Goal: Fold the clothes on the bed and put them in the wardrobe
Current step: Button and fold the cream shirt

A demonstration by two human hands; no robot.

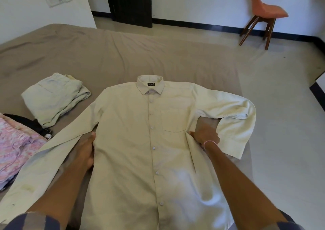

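A pale cream long-sleeved shirt (pixel 140 141) lies buttoned and face up on the brown bed (pixel 105 57), collar away from me. My left hand (pixel 87 150) grips the shirt's left side seam below the armpit, fingers tucked under the cloth. My right hand (pixel 204 136) pinches the right side seam beside the chest pocket. The left sleeve stretches toward the bed's near left corner. The right sleeve bends back on itself near the bed's right edge.
A folded pale garment (pixel 54 99) lies on the bed at the left. A pink patterned cloth (pixel 15 145) and something black (pixel 33 124) sit at the left edge. An orange chair (pixel 262 13) stands on the tiled floor far right; a dark door (pixel 131 2) is behind the bed.
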